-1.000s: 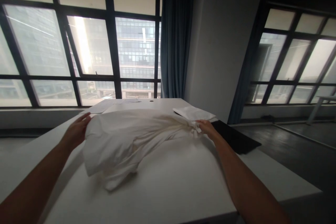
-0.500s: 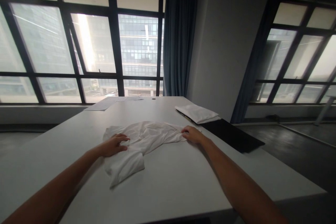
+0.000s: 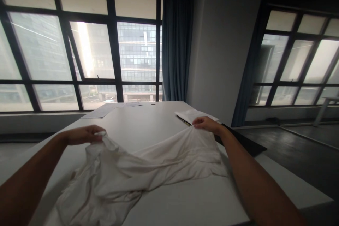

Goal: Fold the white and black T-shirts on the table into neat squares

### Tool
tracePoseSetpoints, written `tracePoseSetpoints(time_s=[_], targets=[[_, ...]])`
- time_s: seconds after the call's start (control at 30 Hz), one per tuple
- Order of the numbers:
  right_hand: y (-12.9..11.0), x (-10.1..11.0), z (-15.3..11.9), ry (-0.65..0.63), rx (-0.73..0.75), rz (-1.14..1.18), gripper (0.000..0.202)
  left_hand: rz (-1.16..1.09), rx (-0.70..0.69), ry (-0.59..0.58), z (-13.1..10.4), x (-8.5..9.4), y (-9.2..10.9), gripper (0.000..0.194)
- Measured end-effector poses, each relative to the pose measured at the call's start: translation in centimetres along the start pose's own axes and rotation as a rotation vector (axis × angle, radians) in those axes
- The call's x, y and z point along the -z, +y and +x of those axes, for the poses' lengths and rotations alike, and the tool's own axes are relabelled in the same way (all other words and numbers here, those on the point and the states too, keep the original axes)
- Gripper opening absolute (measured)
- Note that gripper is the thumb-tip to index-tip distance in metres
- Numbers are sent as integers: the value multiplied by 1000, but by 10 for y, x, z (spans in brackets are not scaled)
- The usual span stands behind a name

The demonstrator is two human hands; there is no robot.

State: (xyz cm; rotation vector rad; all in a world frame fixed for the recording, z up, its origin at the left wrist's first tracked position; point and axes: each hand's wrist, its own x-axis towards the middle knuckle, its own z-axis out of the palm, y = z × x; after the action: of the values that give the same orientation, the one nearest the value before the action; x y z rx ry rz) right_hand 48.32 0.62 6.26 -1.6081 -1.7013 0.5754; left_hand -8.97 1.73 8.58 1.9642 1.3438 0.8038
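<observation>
A crumpled white cloth garment (image 3: 148, 167) hangs between my two hands over the white table (image 3: 169, 204); its exact kind does not show. My left hand (image 3: 86, 135) pinches a bunched edge of it at the left. On the right, my right hand (image 3: 208, 124) grips its upper edge between thumb and fingers. The cloth sags in the middle, with folds running from both grips. Its lower left part spreads in loose creases toward the near side of the table.
At the right lies a black flat sheet (image 3: 242, 139) with a folded white cloth (image 3: 185, 114) on its far end. Papers (image 3: 99, 111) rest at the table's far left. Beyond stand windows, a blue curtain (image 3: 177, 49) and a grey pillar (image 3: 225, 42).
Both hands have lifted the white garment off the table and moved apart. It was lying bunched and is now stretched wider and closer to me.
</observation>
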Motion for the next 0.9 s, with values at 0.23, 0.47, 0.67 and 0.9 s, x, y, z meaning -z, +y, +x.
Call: tracePoseSetpoints(time_s=[0.23, 0.47, 0.67, 0.9], targets=[[-28, -60, 16, 351, 26, -511, 37, 459, 124, 440, 60, -29, -2, 71], [-6, -92, -9, -237, 57, -645, 49, 756, 1, -104, 19, -114, -39, 84], [21, -73, -13, -388, -5, -568, 77, 812, 48, -199, 3, -109, -73, 84], [13, -75, -22, -67, 286, -608, 17, 677, -237, -8, -18, -87, -42, 55]])
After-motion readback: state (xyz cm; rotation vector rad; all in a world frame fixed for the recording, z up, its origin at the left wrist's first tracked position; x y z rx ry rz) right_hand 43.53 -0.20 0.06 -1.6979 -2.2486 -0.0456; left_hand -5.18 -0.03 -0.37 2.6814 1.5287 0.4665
